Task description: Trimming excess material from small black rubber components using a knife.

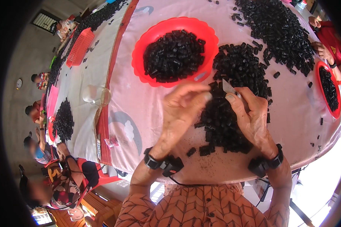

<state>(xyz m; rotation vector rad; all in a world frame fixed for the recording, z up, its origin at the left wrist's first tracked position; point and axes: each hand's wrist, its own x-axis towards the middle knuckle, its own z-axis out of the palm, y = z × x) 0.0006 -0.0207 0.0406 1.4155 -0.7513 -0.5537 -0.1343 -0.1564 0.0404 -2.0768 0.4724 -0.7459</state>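
My right hand (pixel 250 113) is closed around a small flat blade (pixel 228 87), its pale pointed tip sticking out past the thumb and forefinger. To its left, my left hand (pixel 185 108) hovers with thumb and fingers turned towards the blade. Motion smears those fingers, and whether a piece sits between them cannot be made out. Under and beyond both hands spreads a heap of short black ribbed cylindrical pieces (pixel 227 130). A red scallop-edged basin (pixel 138 62) full of similar black pieces stands just beyond my left hand.
A larger black heap (pixel 280 36) lies at the far right, near another person's hands (pixel 322 51) and a red basin (pixel 339 102). On the left are a clear cup (pixel 102 96), a red basket (pixel 80 47) and another black heap (pixel 63 120). Several people sit along the left.
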